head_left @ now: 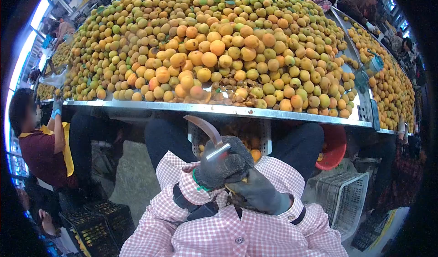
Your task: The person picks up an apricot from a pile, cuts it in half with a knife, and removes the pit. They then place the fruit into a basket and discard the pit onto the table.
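Note:
A dark, wet-looking glove covers my left hand (223, 163), which is closed on a curved knife (207, 129). The blade arcs up and left, just below the table's metal edge (228, 110), and a shiny metal collar shows beside the fingers. Just below and to the right, my right hand (262, 194), in a grey glove, touches the left one. Its fingers are curled in, and what they hold is hidden. Beyond the edge lies a large heap of yellow-orange fruit (210, 59), with brownish cut pieces (235, 86) at its front.
A crate with fruit (267, 136) stands between the knees. To the right are a red basin (335, 147) and a white crate (349, 202); black crates (98, 225) stand lower left. A clear bottle (374, 65) lies on the table's right divider. A co-worker (43, 152) sits at left.

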A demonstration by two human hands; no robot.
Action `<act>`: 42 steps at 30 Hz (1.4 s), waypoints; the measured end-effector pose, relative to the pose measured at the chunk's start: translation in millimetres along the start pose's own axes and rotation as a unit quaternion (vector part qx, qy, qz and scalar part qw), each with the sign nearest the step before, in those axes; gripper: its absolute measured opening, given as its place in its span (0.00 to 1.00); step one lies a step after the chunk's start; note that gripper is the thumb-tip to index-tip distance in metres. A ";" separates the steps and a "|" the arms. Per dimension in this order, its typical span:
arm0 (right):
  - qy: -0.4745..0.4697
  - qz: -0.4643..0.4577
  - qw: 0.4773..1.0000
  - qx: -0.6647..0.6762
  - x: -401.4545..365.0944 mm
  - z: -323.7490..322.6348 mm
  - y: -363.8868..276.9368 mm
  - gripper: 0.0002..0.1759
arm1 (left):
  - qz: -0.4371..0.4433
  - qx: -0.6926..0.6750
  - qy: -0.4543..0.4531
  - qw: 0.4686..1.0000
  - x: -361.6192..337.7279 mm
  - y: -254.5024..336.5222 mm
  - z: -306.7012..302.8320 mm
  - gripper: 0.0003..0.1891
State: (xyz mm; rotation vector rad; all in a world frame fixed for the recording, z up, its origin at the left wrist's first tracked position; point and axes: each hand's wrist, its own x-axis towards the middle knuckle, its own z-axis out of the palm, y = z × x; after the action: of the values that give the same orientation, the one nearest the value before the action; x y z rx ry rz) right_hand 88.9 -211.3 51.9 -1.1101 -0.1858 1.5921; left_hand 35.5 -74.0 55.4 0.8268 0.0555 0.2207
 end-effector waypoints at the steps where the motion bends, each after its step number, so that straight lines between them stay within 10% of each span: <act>1: 0.042 -0.186 0.964 -0.183 5.2 -0.4 7.4 0.28 | -0.001 0.000 0.001 1.000 0.2 -3.9 -4.7 0.09; 2: 0.082 -0.360 0.859 -0.353 8.0 0.8 8.7 0.27 | 0.034 -0.011 -0.035 0.999 2.2 -6.8 -9.8 0.09; 3: 0.082 -0.361 0.859 -0.352 7.0 2.1 5.7 0.27 | 0.068 -0.023 -0.070 0.995 3.3 -8.1 -12.3 0.09; 6: 0.014 -0.369 0.892 -0.259 3.3 1.2 -3.2 0.23 | 0.012 -0.055 -0.002 0.998 4.0 -5.3 -7.1 0.11; 8: -0.011 -0.083 0.978 -0.192 1.9 -13.3 2.8 0.24 | 0.035 -0.015 0.039 0.999 11.2 1.6 -0.9 0.17; 11: -0.014 -0.247 0.928 -0.279 -0.2 -5.8 -8.1 0.30 | 0.061 0.030 0.093 0.993 10.9 12.8 8.0 0.23; 15: 0.013 -0.186 0.967 -0.173 1.1 -2.2 0.1 0.29 | 0.041 -0.093 0.017 0.995 2.4 1.6 0.8 0.12; 17: 0.041 -0.269 0.882 -0.385 0.0 -3.1 4.3 0.28 | 0.038 -0.072 0.058 0.995 1.3 -4.4 2.1 0.11; 27: 0.189 -0.361 0.824 -0.393 10.3 3.2 18.0 0.28 | 0.056 0.020 0.183 0.981 10.8 -5.2 10.5 0.12; 35: 0.197 -0.400 0.730 -0.517 26.1 -17.2 18.3 0.27 | 0.038 -0.216 0.167 0.961 27.9 -8.5 -1.3 0.09; 39: 0.259 -0.377 0.765 -0.454 23.5 -10.7 15.8 0.25 | 0.047 -0.183 0.201 0.961 33.7 -4.4 -6.6 0.07; 42: 0.175 -0.364 0.883 -0.237 21.3 -10.9 0.9 0.18 | 0.074 -0.146 0.208 0.964 34.8 7.4 -15.2 0.07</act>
State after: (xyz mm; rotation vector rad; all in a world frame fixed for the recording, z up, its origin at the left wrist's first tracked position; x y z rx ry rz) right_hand 97.8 -198.5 33.7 -1.4546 -0.6918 0.6638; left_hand 66.1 -50.7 51.9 0.4801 0.3477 0.5295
